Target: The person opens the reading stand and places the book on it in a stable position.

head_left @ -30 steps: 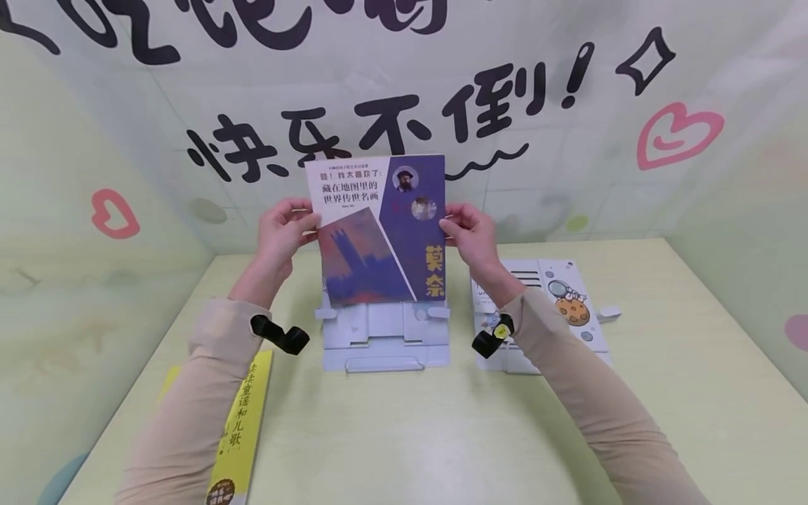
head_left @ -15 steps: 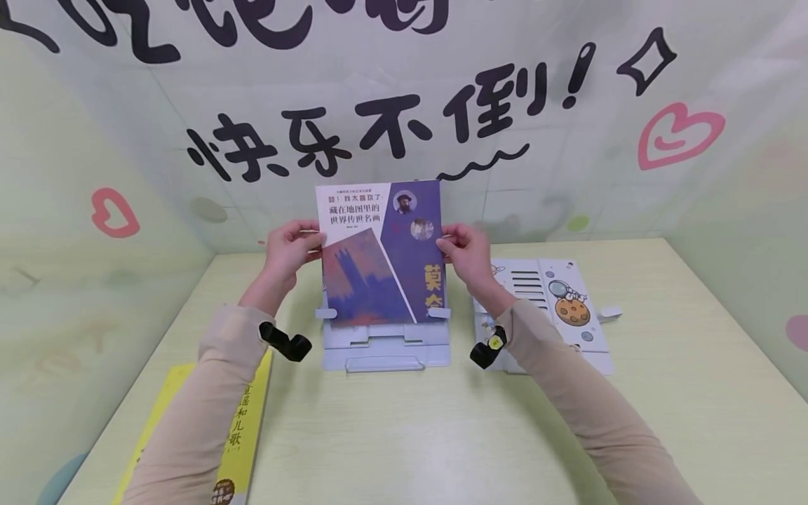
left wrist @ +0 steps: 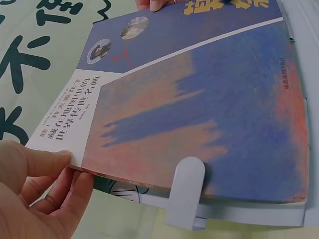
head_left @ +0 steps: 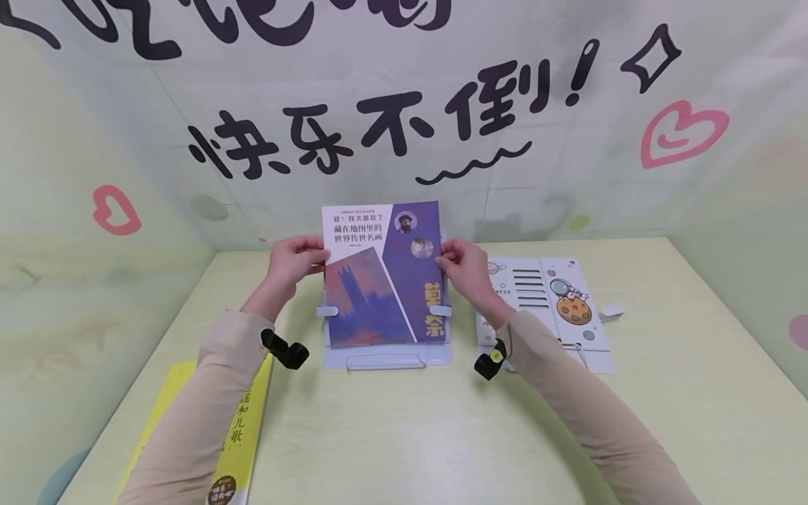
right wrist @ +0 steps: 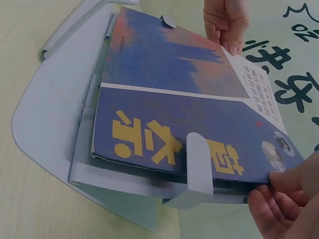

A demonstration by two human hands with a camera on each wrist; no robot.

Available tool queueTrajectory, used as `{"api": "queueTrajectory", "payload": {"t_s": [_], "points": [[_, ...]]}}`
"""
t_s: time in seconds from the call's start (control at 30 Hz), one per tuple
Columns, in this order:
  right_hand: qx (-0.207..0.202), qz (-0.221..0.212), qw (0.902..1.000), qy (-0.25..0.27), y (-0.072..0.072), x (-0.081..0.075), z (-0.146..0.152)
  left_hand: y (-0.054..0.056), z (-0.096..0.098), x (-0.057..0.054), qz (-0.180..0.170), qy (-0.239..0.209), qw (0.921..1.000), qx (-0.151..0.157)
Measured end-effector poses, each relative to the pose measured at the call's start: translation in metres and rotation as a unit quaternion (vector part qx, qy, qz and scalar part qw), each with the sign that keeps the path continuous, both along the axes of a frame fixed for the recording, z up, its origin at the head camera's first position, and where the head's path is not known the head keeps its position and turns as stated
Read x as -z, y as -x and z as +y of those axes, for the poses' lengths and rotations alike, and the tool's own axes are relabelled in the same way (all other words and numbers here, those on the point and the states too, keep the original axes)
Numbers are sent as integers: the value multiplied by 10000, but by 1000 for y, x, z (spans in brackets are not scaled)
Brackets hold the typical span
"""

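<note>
Purple book — closed, against stand

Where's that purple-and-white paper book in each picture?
Head: the purple-and-white paper book is near the centre, between left hand and right hand.
Left wrist: the book fills the middle, reaching the top edge.
Right wrist: the book spans the middle.
Shared landmark: its large yellow printed characters.

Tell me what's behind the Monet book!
Behind the Monet book is a white bookstand: its base and bits of its sides show. The book hides the middle, so I can't tell what's there.
</note>
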State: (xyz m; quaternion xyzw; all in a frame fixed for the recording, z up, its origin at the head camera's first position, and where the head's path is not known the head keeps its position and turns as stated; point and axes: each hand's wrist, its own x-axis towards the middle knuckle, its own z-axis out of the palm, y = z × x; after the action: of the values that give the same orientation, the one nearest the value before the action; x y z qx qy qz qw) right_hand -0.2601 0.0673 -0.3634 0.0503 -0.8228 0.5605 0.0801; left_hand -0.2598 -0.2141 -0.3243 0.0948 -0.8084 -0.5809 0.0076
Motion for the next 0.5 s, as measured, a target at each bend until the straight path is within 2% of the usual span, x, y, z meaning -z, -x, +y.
{"api": "queueTrajectory", "payload": {"t_s": [0.23, 0.5], "points": [[11, 188, 9975, -683, -7, 0, -1, -4, -2, 4, -142, 325, 9993, 95], [-15, 227, 9961, -848, -11, 1, -2, -5, -5, 12, -173, 429, 9986, 237]]}}
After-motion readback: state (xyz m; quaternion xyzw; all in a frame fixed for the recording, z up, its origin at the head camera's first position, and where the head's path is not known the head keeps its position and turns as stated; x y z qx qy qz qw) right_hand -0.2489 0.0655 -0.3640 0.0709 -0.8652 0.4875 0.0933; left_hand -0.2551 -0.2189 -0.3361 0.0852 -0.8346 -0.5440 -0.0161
